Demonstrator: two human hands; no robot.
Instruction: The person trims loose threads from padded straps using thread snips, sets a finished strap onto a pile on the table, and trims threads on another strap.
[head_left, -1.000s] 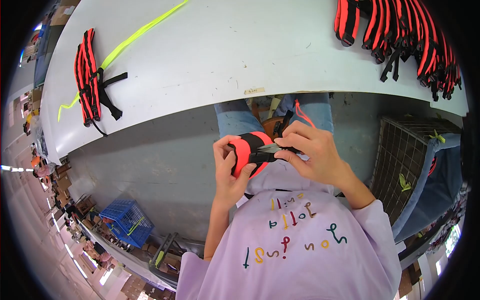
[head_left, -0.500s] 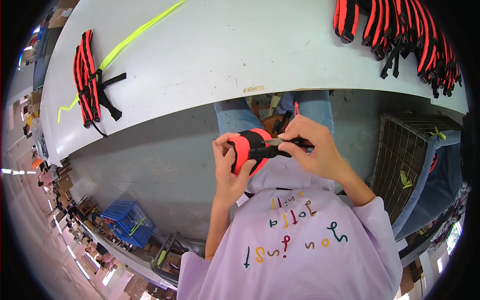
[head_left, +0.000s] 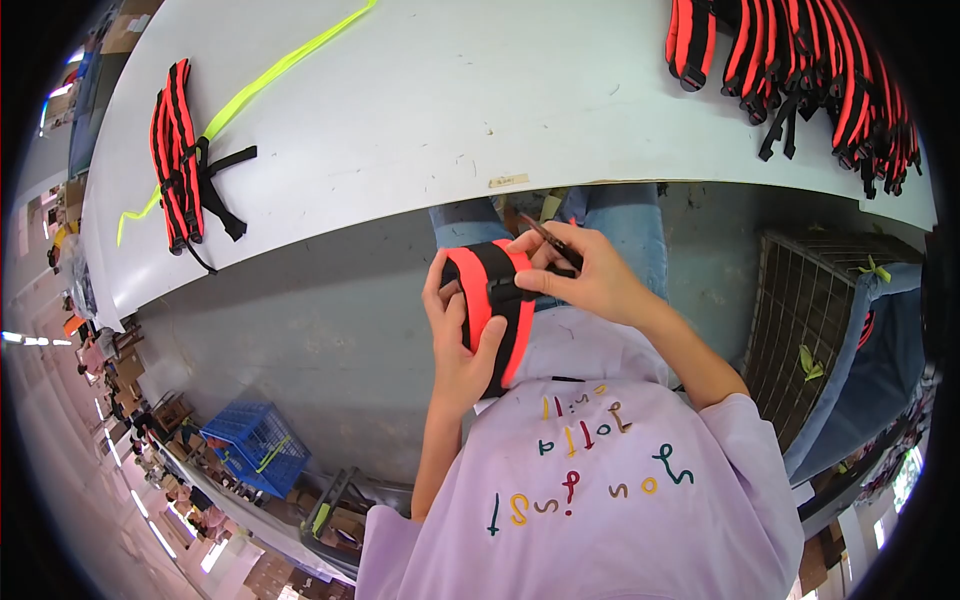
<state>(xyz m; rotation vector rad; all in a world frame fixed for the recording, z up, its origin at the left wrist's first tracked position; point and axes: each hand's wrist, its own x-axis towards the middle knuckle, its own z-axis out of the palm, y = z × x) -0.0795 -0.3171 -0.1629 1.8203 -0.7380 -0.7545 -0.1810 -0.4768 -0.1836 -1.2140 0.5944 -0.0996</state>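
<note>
A padded red and black band [head_left: 485, 265], bent into a loop, is held over my lap. My left hand [head_left: 458, 355] is closed on its left side, fingers inside the loop and thumb on the outer face. A black plastic buckle [head_left: 505, 291] joins the band at the front. My right hand [head_left: 592, 275] is closed, with its fingertips at the buckle's right end. Also in that hand is a slim pointed tool with dark handles, apparently thread snips [head_left: 550, 237], tip pointing up and left.
On the white table [head_left: 400, 120] lie a bundle of similar bands [head_left: 178, 160], a neon yellow strip [head_left: 275, 72] and a large pile of bands [head_left: 810, 70]. A lined wire cage [head_left: 800, 330] stands right, a blue crate [head_left: 255, 445] lower left.
The band has turned and opened into a wider loop, dropping slightly at its lower end. My right hand has shifted left toward the buckle, and the snips now point upward.
</note>
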